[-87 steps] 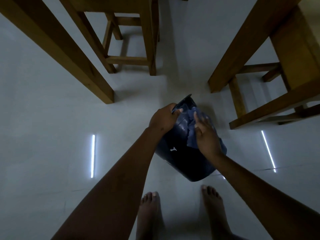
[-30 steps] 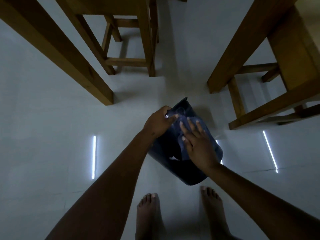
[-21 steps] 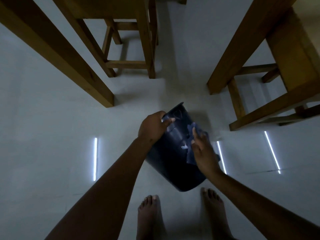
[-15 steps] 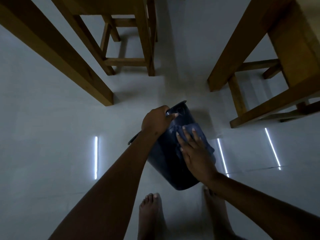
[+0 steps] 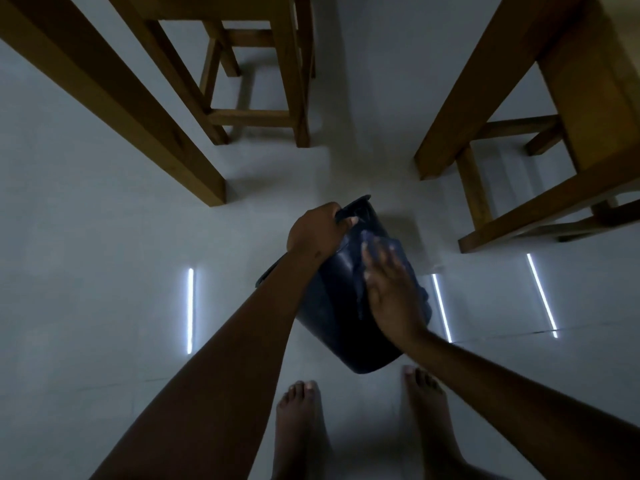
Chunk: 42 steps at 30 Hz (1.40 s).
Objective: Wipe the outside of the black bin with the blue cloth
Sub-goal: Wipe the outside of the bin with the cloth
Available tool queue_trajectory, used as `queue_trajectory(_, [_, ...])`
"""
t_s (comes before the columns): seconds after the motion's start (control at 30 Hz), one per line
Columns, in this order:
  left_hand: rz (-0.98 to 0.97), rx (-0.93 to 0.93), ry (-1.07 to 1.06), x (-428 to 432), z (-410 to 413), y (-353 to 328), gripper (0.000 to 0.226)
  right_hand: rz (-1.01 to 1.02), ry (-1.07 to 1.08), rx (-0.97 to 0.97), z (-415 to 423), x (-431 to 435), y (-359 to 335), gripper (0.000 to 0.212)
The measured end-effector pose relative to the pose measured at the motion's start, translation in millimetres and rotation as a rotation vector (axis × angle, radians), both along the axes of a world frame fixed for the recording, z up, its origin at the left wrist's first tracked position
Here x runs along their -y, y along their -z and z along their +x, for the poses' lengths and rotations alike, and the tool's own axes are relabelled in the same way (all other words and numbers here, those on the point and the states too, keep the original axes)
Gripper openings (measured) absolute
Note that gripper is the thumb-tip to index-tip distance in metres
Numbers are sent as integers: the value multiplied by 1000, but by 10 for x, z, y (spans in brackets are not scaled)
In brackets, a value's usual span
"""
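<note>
The black bin (image 5: 332,306) is tilted above the pale floor, its base toward my feet and its rim away from me. My left hand (image 5: 317,230) grips the bin's rim at the top. My right hand (image 5: 391,292) lies flat on the bin's outer wall and presses the blue cloth (image 5: 401,251) against it. The cloth shows above and beside the fingers; most of it is hidden under the palm. The fingers are blurred by motion.
Wooden table legs (image 5: 145,109) and a stool (image 5: 270,81) stand ahead on the left. A second wooden frame (image 5: 519,140) stands on the right. My bare feet (image 5: 301,424) are just below the bin. Bright light strips (image 5: 190,310) reflect on the floor.
My right hand has slid the cloth back and forth along the bin's wall and now sits slightly higher. The left hand keeps its hold on the rim; the bin has rocked a little.
</note>
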<state>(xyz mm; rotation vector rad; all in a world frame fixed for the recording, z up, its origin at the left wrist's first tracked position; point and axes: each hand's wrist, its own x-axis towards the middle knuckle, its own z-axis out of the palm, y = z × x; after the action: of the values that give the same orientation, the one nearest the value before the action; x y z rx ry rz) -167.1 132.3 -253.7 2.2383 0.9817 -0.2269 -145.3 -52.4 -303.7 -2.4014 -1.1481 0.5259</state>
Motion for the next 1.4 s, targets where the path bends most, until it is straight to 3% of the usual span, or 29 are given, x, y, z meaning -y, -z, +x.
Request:
queue_trajectory(0.07, [4,-16,-5,13,38,-15,34,-4,118,-98,248,-13,56,52])
queue_trajectory(0.13, [-20,-20,-18,9,1,-18,32,-74,167,-46,157,17,24,53])
queue_trajectory(0.23, [-36,-4,-30,-22,-96,-5,28,-57,-89,109,-370,113,-52,60])
queue_trajectory(0.33, [-28,9,-28,-23,-102,-1,30,27,-274,125,-393,50,-89,58])
queue_trajectory(0.47, [-16,1,-5,4,-7,12,33,14,-46,55,256,-96,17,48])
queue_trajectory(0.57, [-39,11,0,-11,-72,23,33,-105,310,-206,324,-103,45,51])
queue_trajectory(0.63, [-63,12,-11,-33,-142,25,32,-28,153,2,-27,-14,-17,53])
queue_trajectory(0.73, [-81,34,-35,-50,-242,37,29,6,-154,69,-338,112,-82,55])
queue_trajectory(0.8, [-89,45,-38,-41,-243,27,29,0,-245,133,-260,118,-66,56])
queue_trajectory(0.9, [-78,42,-10,-25,-179,-8,30,36,-173,55,4,25,-13,55])
queue_trajectory(1.03, [-60,38,1,-6,-177,-29,26,106,160,-367,348,-177,105,64])
queue_trajectory(1.1, [-64,36,-9,-3,-218,-30,27,82,238,-410,337,-243,46,67])
queue_trajectory(1.2, [-68,39,-32,-5,-285,-18,29,23,173,-213,16,-150,-101,59])
queue_trajectory(1.3, [-63,39,-44,-28,-339,21,33,-20,-123,30,-280,50,-137,58])
queue_trajectory(1.4, [-67,36,-42,-27,-363,26,33,-24,-246,84,-88,64,31,56])
